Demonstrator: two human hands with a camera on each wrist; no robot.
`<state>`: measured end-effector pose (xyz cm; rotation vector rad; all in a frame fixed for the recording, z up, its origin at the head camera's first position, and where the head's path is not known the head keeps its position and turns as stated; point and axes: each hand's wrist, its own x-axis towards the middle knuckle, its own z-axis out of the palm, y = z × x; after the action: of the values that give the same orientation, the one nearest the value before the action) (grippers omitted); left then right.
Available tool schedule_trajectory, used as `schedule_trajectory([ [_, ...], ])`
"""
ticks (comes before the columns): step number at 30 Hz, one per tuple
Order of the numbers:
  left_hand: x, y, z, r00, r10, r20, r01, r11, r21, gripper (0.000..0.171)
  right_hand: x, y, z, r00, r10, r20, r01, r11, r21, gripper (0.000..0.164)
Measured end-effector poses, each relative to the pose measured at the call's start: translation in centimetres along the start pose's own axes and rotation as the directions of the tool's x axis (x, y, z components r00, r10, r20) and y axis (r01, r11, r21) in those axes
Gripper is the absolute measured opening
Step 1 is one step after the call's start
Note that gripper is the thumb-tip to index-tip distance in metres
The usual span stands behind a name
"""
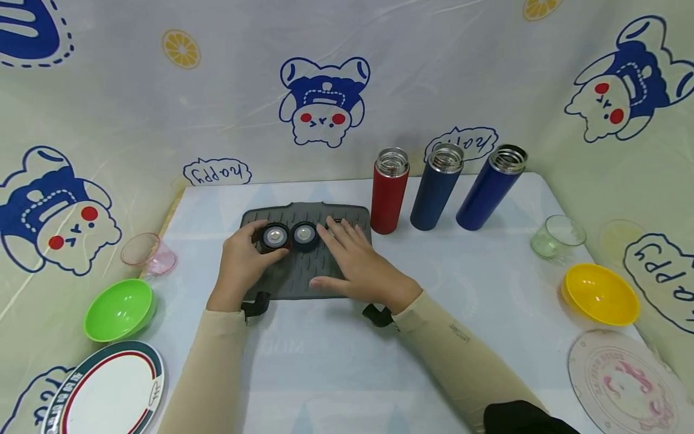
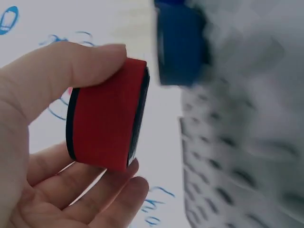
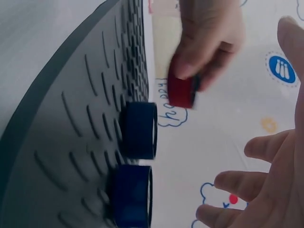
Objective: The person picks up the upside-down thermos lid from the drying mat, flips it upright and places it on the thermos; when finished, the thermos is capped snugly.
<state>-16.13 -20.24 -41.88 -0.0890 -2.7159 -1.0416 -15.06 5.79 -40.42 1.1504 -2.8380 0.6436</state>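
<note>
In the head view my left hand [image 1: 242, 260] pinches a bottle lid [image 1: 275, 235] between thumb and fingers. Its red side [image 2: 107, 116] and black rims show in the left wrist view, where the lid is apart from the mat. Beside it, a dark blue lid [image 3: 140, 130] and a brighter blue lid [image 3: 132, 195] sit on the ridged grey mat [image 1: 293, 274]. My right hand [image 1: 363, 262] hovers over the mat's right part with fingers spread, partly hiding one lid in the head view. In the right wrist view its fingers are apart from both blue lids.
Behind the mat's right edge stand lidless red [image 1: 389, 199], dark blue [image 1: 436, 193] and blue bottles [image 1: 488, 196]. At left are a pink glass [image 1: 157, 256], green bowl [image 1: 119, 310] and white plate [image 1: 114, 392]; at right, a green glass [image 1: 553, 241], yellow bowl [image 1: 599, 295] and pale plate [image 1: 623, 380].
</note>
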Motion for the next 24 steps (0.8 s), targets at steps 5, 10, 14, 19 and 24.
schedule_trajectory([
  [5,-0.6,2.4,-0.3,0.992,0.125,0.035,-0.122,0.990,-0.065,0.075,0.5,0.0,0.0,1.000,0.008,-0.002,-0.008,0.993,0.122,0.089],
  [10,-1.0,4.3,0.1,0.959,0.262,0.112,-0.248,0.961,-0.126,0.072,0.4,0.4,-0.3,0.999,0.036,-0.033,-0.027,0.972,0.231,0.083],
  [14,-1.3,5.0,0.6,0.925,0.353,0.140,-0.332,0.930,-0.155,0.070,0.0,0.8,-0.6,0.999,0.028,-0.033,-0.017,0.955,0.295,0.079],
  [19,-1.5,5.5,1.3,0.891,0.430,0.148,-0.403,0.897,-0.183,0.069,-0.3,1.3,-0.8,0.998,-0.015,-0.061,0.035,0.937,0.348,0.075],
  [24,-1.5,5.7,1.7,0.876,0.465,0.125,-0.431,0.873,-0.228,0.072,-0.6,1.9,-0.9,0.996,-0.024,-0.084,0.061,0.881,0.469,0.070],
])
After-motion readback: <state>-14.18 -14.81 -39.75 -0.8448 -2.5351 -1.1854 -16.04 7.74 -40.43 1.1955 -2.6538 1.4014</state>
